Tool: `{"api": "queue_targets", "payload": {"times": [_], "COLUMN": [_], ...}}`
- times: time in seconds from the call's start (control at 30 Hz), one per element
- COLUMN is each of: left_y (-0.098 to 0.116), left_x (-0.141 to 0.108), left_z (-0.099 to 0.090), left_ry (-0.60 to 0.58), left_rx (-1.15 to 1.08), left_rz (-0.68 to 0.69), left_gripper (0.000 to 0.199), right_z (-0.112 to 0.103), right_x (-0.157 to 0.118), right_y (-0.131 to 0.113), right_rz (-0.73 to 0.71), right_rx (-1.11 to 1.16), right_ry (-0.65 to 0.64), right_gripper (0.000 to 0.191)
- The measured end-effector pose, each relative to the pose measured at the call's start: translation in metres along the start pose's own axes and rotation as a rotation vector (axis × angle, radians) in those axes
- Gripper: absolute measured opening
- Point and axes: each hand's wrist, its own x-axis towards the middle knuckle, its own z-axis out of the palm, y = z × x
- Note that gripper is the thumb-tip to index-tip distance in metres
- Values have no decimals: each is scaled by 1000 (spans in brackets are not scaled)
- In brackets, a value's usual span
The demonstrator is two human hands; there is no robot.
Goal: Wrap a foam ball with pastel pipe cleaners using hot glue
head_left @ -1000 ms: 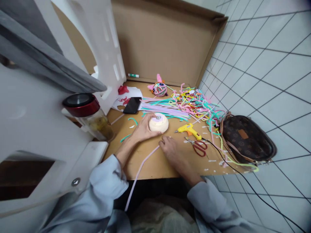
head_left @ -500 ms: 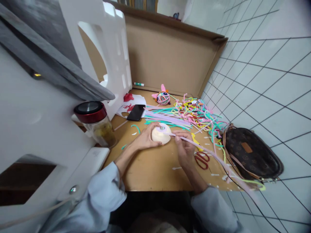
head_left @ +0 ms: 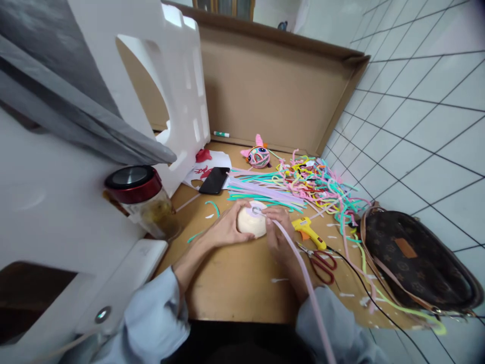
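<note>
Head: ball [head_left: 250,225] in left grip [head_left: 226,225]

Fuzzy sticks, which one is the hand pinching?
The lilac stick in the right hand, crossing the right sleeve; the other loose sticks lie on the table.

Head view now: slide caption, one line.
Left hand holds a cream ball while the right hand holds a lilac strip at its top.

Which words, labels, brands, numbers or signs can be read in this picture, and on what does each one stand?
None can be read.
Yellow glue gun: small dark marks, too small to read.
Brown handbag: repeated pattern marks, too blurred to read.
Green-and-white marker: too small to tell any text.
</note>
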Motion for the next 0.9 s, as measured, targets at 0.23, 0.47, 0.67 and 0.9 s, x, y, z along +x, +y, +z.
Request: {"api": "queue_targets", "payload": {"times": [0.23,0.47,0.67,0.9], "left_y": [-3,-2,-2,-3], "left_x": [0,0,-1,-2], "left_z": [-2,-3,-3,0], "left_ry": [-19,-25,-26,-43], "left_rx": [-2,-13,13,-29], "left_rz": [21,-28,50,28], "left_gripper": [69,69,69,76], "right_z": [-3,-9,-6,2], "right_x": [-3,3,8,11], "right_y": [3,4,4,2], "right_rz": [13,-27,-117,-265], "right_rx": [-137,-169,-179,-103], "right_ry": [-154,-170,-73,104], "right_gripper": [20,31,15,10]}}
